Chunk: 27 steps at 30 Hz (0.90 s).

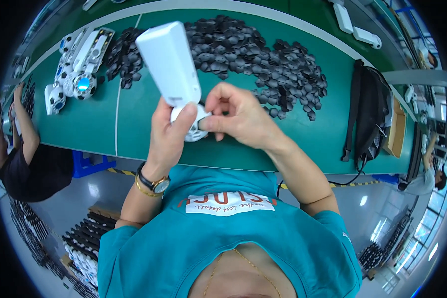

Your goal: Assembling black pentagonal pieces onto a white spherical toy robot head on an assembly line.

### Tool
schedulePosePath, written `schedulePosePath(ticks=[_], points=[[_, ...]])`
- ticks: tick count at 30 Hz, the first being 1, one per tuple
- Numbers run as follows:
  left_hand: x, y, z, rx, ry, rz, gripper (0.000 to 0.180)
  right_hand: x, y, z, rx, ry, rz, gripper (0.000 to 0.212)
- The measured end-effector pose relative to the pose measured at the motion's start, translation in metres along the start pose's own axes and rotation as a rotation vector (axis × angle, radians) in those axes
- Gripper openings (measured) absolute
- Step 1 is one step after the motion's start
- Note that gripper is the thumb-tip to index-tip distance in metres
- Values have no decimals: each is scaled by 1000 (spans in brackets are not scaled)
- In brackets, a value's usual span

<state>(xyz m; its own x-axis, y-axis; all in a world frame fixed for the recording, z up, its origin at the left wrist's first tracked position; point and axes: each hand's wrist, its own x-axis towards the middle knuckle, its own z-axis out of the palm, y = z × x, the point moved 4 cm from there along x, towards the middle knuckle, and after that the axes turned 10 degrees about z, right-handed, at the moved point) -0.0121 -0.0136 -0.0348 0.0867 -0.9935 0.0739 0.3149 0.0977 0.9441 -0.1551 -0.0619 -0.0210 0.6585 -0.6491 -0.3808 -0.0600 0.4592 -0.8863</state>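
Observation:
My left hand (170, 126) is closed around the round end of a white plastic housing (170, 62). Its long, smooth body points up and away from me, over the green table. The round end (198, 130) has a football-like pattern with dark openings and sits just above the table's near edge. Against its right side, my right hand (241, 116) pinches with thumb and fingers a small dark piece, mostly hidden by the fingertips. Beyond both hands spreads a wide pile of small black five-sided plastic pieces (233, 47).
White units with black-patterned balls (84, 62) lie at the left of the green table (149, 134). A black backpack (370, 114) and a cardboard box (396, 129) are at the right. A person in black (37, 169) sits at the left near a blue stool (89, 166).

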Motion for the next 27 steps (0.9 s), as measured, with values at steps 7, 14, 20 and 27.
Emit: schedulePosePath(ticks=[7,14,20,27], points=[[3,4,6,-166,-19,-116,44,-1,10,-12,-95,115,-75,20],[15,11,-3,-217,49,-49,49,-39,-22,-56,-1216,663,-561,19],[15,10,-4,-220,83,-42,49,-35,-17,-60,-1344,622,-434,17],[16,10,-7,-191,64,-30,52,-28,-32,-48,-1129,483,-312,16]])
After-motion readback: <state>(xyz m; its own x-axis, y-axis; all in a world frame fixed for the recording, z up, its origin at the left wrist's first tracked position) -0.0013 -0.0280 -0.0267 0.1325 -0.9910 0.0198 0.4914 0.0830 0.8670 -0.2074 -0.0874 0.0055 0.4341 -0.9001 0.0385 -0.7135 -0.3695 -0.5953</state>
